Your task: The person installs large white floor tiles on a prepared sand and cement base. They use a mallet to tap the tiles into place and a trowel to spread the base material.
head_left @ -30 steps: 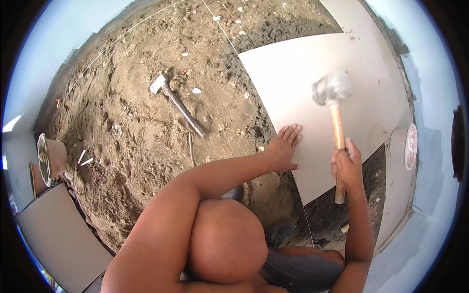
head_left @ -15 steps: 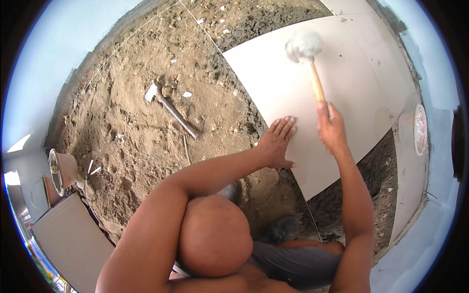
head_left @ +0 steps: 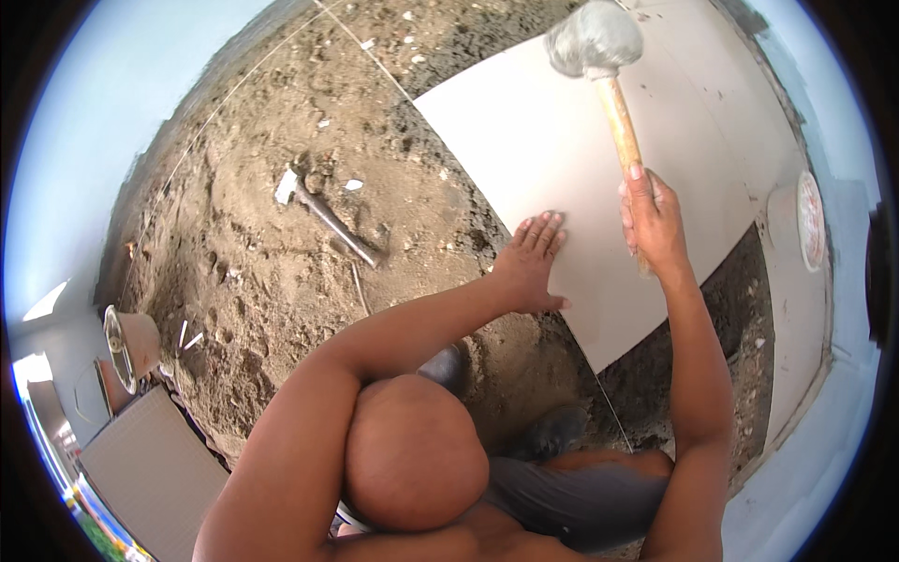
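My right hand [head_left: 653,220] grips the wooden handle of a mallet [head_left: 620,117] whose thick, greyish-white head is over the far part of a large cream tile [head_left: 534,122]. Fingers outstretched, my left hand [head_left: 532,265] rests flat at the tile's left edge. The tile lies on the ground among dark grey mortar. Left of it, on sandy soil, is a hammer [head_left: 328,218] with a pale head and a dark handle, apart from both hands.
A taut string line [head_left: 365,49] crosses the soil and meets the tile's corner. Buckets stand at the right wall [head_left: 811,220] and at the left [head_left: 136,345]. Flattened cardboard [head_left: 154,468] lies at lower left. Dark mortar [head_left: 716,323] borders the tile's near right edge. Pale blue walls rise on both sides.
The mallet has risen off the tile, its head now larger and farther up in view. My right hand has moved up and slightly right with it. My left hand stays on the tile's edge.
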Tool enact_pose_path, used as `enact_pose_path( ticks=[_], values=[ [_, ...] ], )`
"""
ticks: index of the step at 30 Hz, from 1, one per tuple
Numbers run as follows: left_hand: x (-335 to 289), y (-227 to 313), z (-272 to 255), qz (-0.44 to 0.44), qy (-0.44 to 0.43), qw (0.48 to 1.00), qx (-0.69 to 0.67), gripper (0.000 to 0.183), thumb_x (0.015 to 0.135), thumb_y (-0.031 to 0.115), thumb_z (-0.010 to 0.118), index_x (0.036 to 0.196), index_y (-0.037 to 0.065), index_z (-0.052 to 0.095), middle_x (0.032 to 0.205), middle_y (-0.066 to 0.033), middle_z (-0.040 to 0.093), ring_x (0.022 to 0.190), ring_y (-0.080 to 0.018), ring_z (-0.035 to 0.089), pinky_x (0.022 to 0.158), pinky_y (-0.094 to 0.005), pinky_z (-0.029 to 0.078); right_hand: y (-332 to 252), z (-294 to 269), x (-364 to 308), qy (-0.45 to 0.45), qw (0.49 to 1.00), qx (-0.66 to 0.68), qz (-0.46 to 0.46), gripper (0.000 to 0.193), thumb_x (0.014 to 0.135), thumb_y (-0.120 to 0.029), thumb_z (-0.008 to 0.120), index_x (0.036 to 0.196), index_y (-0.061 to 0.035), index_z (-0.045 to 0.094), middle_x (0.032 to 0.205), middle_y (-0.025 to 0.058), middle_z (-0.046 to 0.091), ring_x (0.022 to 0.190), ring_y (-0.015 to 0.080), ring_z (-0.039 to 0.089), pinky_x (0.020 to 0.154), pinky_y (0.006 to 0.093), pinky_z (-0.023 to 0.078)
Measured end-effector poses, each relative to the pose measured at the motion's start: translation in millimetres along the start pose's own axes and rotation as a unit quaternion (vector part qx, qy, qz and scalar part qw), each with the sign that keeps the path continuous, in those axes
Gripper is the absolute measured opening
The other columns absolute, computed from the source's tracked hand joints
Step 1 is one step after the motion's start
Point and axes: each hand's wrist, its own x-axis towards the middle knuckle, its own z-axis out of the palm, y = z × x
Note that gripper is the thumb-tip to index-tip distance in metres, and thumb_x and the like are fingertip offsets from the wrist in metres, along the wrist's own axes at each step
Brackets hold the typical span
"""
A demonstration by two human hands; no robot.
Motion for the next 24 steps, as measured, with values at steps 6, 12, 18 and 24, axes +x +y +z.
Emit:
enact_pose_path(
  ticks=[6,12,18,24],
  values=[
    [16,-14,15,-0.024,0.012,0.995,0.097,0.074,0.102,0.054,0.021,0.156,0.010,-0.005,0.162,-0.0138,-0.012,0.150,-0.0298,-0.007,0.122,-0.0408,0.001,8,-45,-66,0.043,0.997,0.058,-0.033,0.046,0.102,-0.046,0.046,0.085,-0.0051,0.055,0.058,-0.0014,0.045,0.043,0.0062,0.042,0.040,0.0230,0.035],
    [26,-7,12,-0.033,-0.003,0.993,0.115,0.079,0.100,0.058,0.026,0.156,0.013,-0.007,0.162,-0.0125,-0.014,0.150,-0.0297,-0.007,0.122,-0.0407,0.005,54,-86,-141,0.114,0.991,0.054,-0.037,0.041,0.103,-0.042,0.046,0.092,-0.0044,0.058,0.061,-0.0014,0.049,0.046,0.0049,0.043,0.040,0.0219,0.034],
    [29,5,8,-0.045,-0.008,0.989,0.138,0.081,0.097,0.061,0.030,0.157,0.018,-0.005,0.163,-0.0096,-0.008,0.151,-0.0284,-0.003,0.123,-0.0411,0.010,184,-67,-154,0.119,0.980,-0.144,-0.074,0.047,0.101,-0.045,0.047,0.088,-0.0010,0.056,0.062,0.0063,0.051,0.055,0.0139,0.049,0.051,0.0327,0.040],
    [26,-4,17,-0.051,-0.004,0.986,0.160,0.085,0.094,0.068,0.027,0.157,0.020,-0.004,0.163,-0.0105,-0.007,0.150,-0.0296,-0.001,0.122,-0.0434,0.012,145,-81,-135,0.050,0.993,-0.061,0.084,0.049,0.098,-0.047,0.049,0.083,-0.0016,0.055,0.064,0.0063,0.051,0.059,0.0157,0.049,0.057,0.0348,0.042]
  ],
)
